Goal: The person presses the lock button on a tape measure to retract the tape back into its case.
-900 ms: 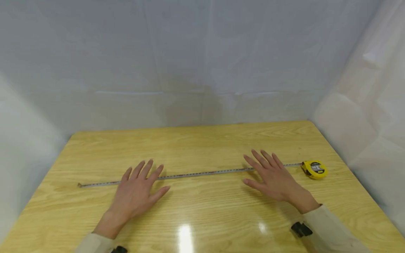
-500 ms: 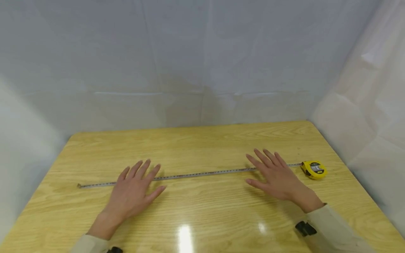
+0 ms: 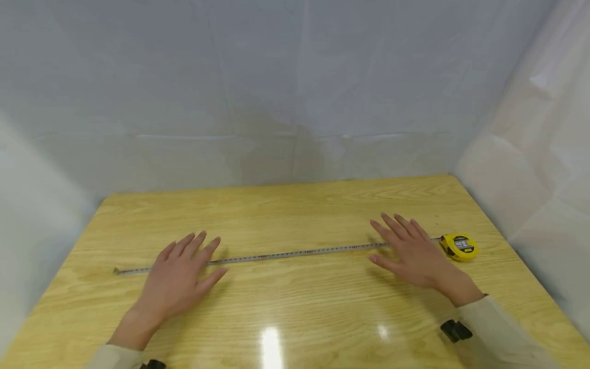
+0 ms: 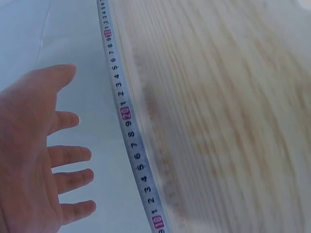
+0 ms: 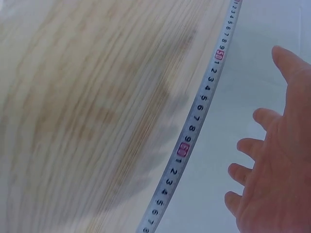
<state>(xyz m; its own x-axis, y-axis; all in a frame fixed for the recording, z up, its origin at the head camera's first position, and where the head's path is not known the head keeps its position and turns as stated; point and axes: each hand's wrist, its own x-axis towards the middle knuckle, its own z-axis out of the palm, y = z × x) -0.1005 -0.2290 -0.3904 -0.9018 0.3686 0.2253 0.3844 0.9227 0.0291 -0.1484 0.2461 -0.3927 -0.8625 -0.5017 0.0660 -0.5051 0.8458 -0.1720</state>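
Note:
A yellow tape measure [image 3: 462, 248] lies near the right side of the table, its blade [image 3: 295, 253] drawn out leftward across the wood. The blade's end hook [image 3: 117, 271] is at the far left. My left hand [image 3: 175, 282] is spread over the blade's left part, fingers extended and holding nothing. Over the right part, close to the case, is my right hand [image 3: 410, 256], also spread and holding nothing. In the left wrist view the blade [image 4: 127, 114] shows numbers around 10 to 30, apart from the fingers. The right wrist view shows the blade [image 5: 194, 116] around 50 to 60.
The wooden table [image 3: 286, 215] has a pale grey sheet [image 3: 276, 92] behind it and a creased white sheet [image 3: 544, 154] along its right side. A black device [image 3: 456, 330] is at the right wrist, below the sleeve.
Both hands have moved outward along the blade, the left hand to the left and the right hand to the right, nearer the case. The tape measure stays in place.

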